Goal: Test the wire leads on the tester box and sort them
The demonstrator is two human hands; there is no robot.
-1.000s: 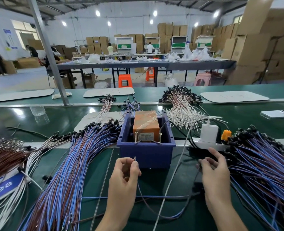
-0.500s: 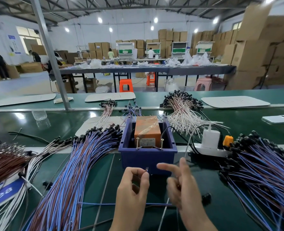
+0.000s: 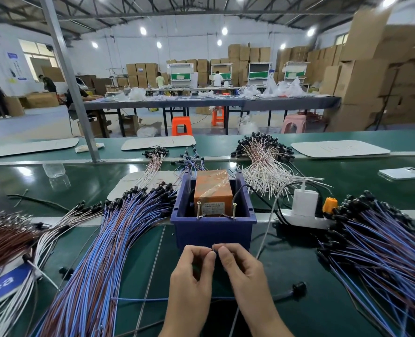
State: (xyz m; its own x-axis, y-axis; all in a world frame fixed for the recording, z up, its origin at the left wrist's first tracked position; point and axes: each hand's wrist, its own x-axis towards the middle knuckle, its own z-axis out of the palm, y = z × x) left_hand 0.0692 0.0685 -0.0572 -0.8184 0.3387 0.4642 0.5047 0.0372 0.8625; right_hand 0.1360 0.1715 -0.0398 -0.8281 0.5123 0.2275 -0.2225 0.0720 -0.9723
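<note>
2 big heaps of blue-brown leads flank the work spot on the green surface (image 3: 298, 300): left heap (image 3: 99, 251) and right heap (image 3: 384, 251), with a white heap (image 3: 267, 171) behind. At centre sits the blue bin (image 3: 211, 232) with the orange tester (image 3: 213, 188) inside and 2 upright screw posts (image 3: 198, 209) at its near edge. Just in front of the bin the left hand (image 3: 191, 280) and right hand (image 3: 245, 276) meet. The fingers (image 3: 207, 257) of both hands pinch, thumb to forefinger, the bare ends of 1 lead (image 3: 140, 299). Its blue wire seems to run under the wrists to a black cap (image 3: 298, 287) at right.

Step, as I read it: lining up the ends before the test, with no contact on the posts yet. The next move likely calls for touching 1 end to each post, then dropping the lead on a heap by result.

Writing: the blue sign (image 3: 2, 283) at far left shows "rea", rest cut off. The tester label is too small to read.
</note>
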